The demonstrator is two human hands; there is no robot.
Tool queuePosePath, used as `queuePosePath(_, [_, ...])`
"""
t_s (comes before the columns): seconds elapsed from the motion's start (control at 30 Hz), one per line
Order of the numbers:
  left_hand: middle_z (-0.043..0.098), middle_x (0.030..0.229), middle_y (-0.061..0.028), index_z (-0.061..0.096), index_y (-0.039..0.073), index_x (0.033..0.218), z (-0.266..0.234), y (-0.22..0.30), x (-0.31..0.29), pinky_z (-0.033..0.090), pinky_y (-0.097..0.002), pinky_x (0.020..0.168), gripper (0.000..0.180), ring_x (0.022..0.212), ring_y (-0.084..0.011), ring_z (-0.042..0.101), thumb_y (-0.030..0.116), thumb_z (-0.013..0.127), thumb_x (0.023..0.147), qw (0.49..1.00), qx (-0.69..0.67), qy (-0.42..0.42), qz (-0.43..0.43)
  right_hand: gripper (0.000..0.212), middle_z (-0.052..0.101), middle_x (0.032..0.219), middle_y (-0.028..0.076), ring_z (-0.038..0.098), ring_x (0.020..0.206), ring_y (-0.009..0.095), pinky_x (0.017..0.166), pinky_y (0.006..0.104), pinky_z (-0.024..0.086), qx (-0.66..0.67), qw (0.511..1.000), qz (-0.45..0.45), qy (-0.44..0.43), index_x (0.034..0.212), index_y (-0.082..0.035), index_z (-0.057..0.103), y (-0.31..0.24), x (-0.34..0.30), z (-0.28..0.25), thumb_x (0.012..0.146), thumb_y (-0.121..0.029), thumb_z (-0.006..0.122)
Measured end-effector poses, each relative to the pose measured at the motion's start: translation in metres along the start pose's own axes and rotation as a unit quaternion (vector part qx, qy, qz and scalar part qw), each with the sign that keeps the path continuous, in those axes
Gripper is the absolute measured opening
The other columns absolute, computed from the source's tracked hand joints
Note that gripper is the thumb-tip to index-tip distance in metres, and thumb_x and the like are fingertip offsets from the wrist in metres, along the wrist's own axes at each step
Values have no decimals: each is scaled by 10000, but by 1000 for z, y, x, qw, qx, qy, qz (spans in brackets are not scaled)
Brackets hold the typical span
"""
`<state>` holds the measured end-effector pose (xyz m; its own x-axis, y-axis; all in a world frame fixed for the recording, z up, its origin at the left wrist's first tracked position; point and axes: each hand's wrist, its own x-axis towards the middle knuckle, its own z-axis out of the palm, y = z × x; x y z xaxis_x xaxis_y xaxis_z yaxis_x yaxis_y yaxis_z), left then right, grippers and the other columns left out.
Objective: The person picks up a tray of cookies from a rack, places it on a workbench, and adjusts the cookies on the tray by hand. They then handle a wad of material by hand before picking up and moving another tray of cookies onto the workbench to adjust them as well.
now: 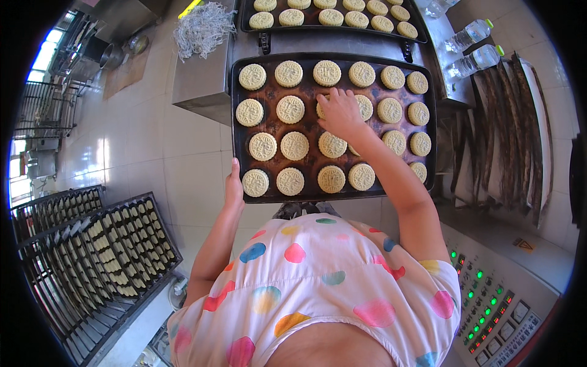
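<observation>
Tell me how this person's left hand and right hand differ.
The left hand is at the left edge of the near tray; the right hand reaches in over the pastries. The left hand shows mostly edge-on, the right hand from its back. Both hands are bare.

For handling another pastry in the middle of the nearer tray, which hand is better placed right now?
Probably the right hand: it reaches over the nearer tray, among the middle pastries. The left hand is at the tray's left edge, farther off, and may be supporting it.
</observation>
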<state>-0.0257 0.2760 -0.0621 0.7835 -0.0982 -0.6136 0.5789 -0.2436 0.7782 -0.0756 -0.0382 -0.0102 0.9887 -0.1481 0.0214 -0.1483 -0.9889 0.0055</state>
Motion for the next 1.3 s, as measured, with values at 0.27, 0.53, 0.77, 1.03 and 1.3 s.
queuePosePath(0.27, [585, 1054, -138, 497, -108, 1112, 6, 12, -12, 417, -297, 880, 734, 957, -184, 555, 574, 438, 848, 1000, -5, 1, -14, 485, 528, 969, 104, 512, 926, 256, 785, 382, 384, 44, 994, -6, 99, 1083, -106, 527, -5, -8, 0, 671, -291, 703])
queuePosePath(0.53, [577, 1065, -149, 482, -108, 1129, -2, -3, 3, 440, -296, 848, 750, 949, -188, 566, 584, 434, 844, 999, -15, -12, -30, 435, 529, 940, 108, 522, 888, 250, 791, 384, 386, 101, 993, 8, 63, 975, -64, 548, -9, -60, -15, 685, -362, 678])
queuePosePath(0.77, [582, 1054, -143, 494, -97, 1120, -4, -8, 8, 444, -294, 839, 741, 943, -187, 569, 588, 436, 841, 998, -30, -49, -32, 590, 529, 902, 97, 508, 903, 239, 783, 369, 370, 84, 995, 39, 23, 1089, -68, 527, -31, -76, -7, 662, -444, 685])
queuePosePath(1.03, [574, 1067, -141, 498, -95, 1118, -3, -4, 5, 425, -301, 863, 723, 951, -187, 553, 574, 443, 847, 999, -12, -32, -6, 525, 511, 902, 104, 502, 861, 238, 760, 364, 365, 44, 998, 40, -11, 1048, -78, 543, -41, -69, 1, 631, -350, 710])
queuePosePath(1.3, [580, 1061, -132, 509, -93, 1110, 1, 5, -2, 424, -301, 859, 696, 945, -179, 553, 553, 436, 861, 999, -27, -35, 1, 506, 528, 963, 111, 507, 921, 256, 817, 383, 365, 62, 996, 23, 60, 1078, -66, 533, -49, -77, -3, 658, -296, 695])
